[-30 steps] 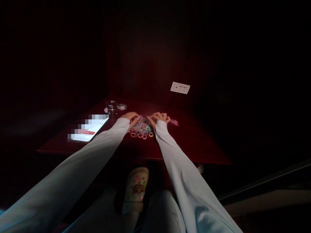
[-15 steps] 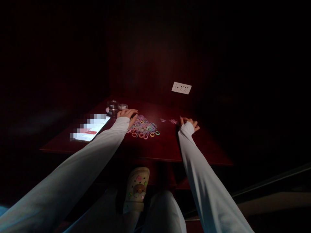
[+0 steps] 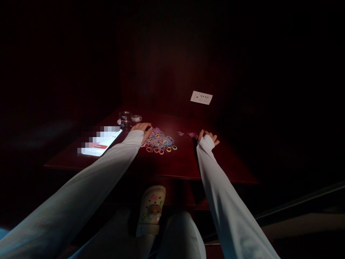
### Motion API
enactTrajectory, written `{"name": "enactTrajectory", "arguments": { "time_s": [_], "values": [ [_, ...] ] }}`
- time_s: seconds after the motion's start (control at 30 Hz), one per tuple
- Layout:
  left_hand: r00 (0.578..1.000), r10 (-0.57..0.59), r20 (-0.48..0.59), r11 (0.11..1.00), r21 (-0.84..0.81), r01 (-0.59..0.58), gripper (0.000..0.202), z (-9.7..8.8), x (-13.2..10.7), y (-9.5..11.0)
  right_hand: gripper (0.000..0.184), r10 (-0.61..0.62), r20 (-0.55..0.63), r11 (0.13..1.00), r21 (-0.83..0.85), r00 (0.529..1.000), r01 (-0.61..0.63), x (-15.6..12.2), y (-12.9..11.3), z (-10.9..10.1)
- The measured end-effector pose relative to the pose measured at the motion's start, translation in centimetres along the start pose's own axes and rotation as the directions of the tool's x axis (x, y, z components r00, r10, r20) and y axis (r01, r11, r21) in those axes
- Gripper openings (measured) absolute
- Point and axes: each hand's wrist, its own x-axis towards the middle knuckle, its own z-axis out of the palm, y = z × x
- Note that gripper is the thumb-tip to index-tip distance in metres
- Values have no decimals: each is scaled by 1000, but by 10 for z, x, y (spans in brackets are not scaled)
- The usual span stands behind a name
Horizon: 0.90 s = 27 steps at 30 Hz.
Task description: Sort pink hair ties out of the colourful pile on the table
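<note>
On the dark red tabletop lies a pile of small pastel hair ties (image 3: 160,140), pink, purple, yellow and green. My left hand (image 3: 140,131) rests at the left edge of this pile, thumb and fingers apart, nothing visible in it. To the right, my right hand (image 3: 208,139) is low over the table with its fingers spread and slightly bent. Its thumb side is close beside a small pink-purple cluster of hair ties (image 3: 192,135). Another tiny purple group of hair ties (image 3: 180,133) lies between that cluster and the pile.
A lit phone (image 3: 101,144) lies left of my left forearm. Behind my left hand stand a clear jar (image 3: 125,117) and a round clear lid (image 3: 136,118). A white wall socket (image 3: 201,97) is at the back. Below the table edge is a clog-covered foot (image 3: 151,210).
My right hand has shifted slightly, and its raised fingertip has come down toward the pink-purple cluster. My left hand has barely moved.
</note>
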Motion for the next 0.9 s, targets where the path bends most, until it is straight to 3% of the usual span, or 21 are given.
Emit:
{"name": "enactTrajectory", "arguments": {
  "time_s": [0.1,0.2,0.3,0.37,0.43,0.5,0.6,0.77,0.83,0.9],
  "values": [
    [999,-12,38,999,-45,13,31,7,3,-6,41,-58,-1,994,94,998,58,-4,-9,-2],
    [1000,-27,13,992,-123,28,32,15,2,-8,38,-279,76,936,247,957,253,-16,-25,-1],
    [998,-55,-1,983,-176,54,34,21,1,-6,40,-474,168,832,406,864,377,-33,-43,1],
    [998,-64,24,979,-193,68,39,23,0,-5,42,-578,255,778,459,775,429,-44,-51,1],
    [998,-51,47,973,-224,61,44,21,-1,-3,42,-644,329,743,485,691,462,-52,-55,1],
    [998,-2,56,962,-273,18,47,19,-2,-1,43,-672,352,719,520,652,461,-55,-57,1],
    [997,62,46,941,-336,-43,49,15,-3,2,47,-663,334,697,601,670,391,-51,-56,7],
    [999,-25,-22,939,-344,16,58,19,0,-1,41,-528,285,749,600,800,280,-39,-50,21],
    [997,-64,-48,945,-325,45,58,22,3,-5,35,-510,286,774,564,811,288,-38,-49,23],
    [994,-86,-68,953,-296,62,56,23,5,-7,28,-543,276,779,519,793,352,-39,-49,22]
  ]
}}
